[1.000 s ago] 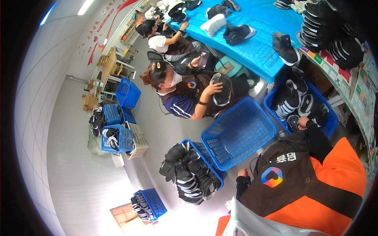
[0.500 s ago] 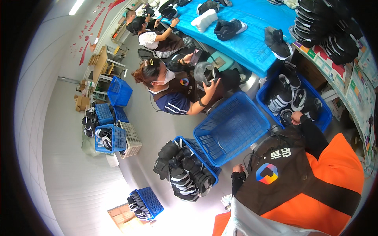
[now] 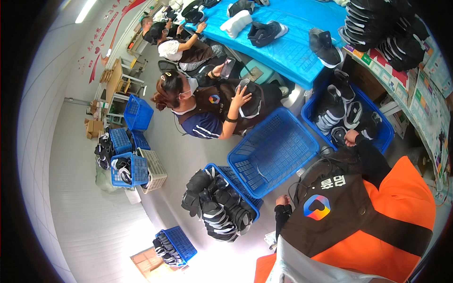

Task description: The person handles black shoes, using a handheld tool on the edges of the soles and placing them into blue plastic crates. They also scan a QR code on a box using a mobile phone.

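My right hand (image 3: 350,137) reaches over the near rim of a blue basket (image 3: 390,144). Its fingers are closed on the edge of a black and grey shoe (image 3: 338,135). Several other black-and-white shoes (image 3: 331,111) lie in the same basket, some upright and some on their side. Down beside the brown apron, my left hand (image 3: 283,201) hangs with its fingers curled, and no object shows in it. To its upper left stands a blue basket (image 3: 273,151) with a bare bottom, overlapping a second basket heaped with black shoes (image 3: 222,210).
A seated co-worker (image 3: 203,106) holds a dark shoe (image 3: 251,101) and a phone (image 3: 228,68). Beyond runs a blue-covered table (image 3: 292,52) with shoes on it. Stacked shoes (image 3: 365,23) rise on the right-hand table. More baskets (image 3: 130,169) stand at left.
The co-worker has turned the shoe, and one of their hands now lies across it. My view has shifted slightly. My right hand stays at the same shoe; my left hand still hangs down.
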Available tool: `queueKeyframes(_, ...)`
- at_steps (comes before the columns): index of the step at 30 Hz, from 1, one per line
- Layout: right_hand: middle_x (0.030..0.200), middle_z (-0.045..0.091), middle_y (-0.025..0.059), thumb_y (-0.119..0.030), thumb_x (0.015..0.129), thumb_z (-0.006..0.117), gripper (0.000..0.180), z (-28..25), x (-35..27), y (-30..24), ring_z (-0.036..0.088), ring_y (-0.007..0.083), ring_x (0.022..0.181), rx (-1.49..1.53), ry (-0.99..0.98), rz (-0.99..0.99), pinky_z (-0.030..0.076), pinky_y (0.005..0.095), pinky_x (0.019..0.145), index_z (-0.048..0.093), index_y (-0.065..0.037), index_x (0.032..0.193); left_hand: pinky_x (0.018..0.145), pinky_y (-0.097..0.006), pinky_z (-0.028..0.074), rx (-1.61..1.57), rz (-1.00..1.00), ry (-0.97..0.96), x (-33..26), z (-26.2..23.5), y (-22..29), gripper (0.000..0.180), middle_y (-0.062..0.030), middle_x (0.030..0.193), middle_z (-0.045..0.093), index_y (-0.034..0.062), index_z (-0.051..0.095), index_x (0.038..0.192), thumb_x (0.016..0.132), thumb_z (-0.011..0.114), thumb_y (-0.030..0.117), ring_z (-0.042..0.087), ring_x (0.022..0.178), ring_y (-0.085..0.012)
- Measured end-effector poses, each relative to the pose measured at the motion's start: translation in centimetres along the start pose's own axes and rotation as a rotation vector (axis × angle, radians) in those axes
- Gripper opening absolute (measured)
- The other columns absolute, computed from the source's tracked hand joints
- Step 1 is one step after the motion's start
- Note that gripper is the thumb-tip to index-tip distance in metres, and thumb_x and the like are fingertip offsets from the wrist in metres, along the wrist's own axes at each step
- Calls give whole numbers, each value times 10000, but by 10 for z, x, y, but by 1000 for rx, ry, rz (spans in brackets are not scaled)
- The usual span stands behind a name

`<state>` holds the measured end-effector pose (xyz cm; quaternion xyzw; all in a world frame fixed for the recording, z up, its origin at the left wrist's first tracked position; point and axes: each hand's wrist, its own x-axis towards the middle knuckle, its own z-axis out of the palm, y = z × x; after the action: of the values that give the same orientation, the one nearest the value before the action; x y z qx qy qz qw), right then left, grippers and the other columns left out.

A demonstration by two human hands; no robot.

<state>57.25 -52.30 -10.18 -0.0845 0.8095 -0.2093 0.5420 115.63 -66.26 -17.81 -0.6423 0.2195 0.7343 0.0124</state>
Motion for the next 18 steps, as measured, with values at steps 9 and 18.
queueKeyframes(9,687,712,136,-175,896,600,277,8,-22,-9,640,210,460,-93,4,67,503,331,414,701,41,755,682,-368,520,798,272,3,-21,2,10,318,-104,829,678,32,670,941,991,487,287,654,746,-238)
queueKeyframes(18,684,715,132,-176,875,614,255,3,-38,-16,636,201,453,-79,29,35,504,321,421,708,30,759,693,-370,521,666,201,-14,-15,13,15,315,-107,833,681,35,674,953,987,490,289,658,758,-243)
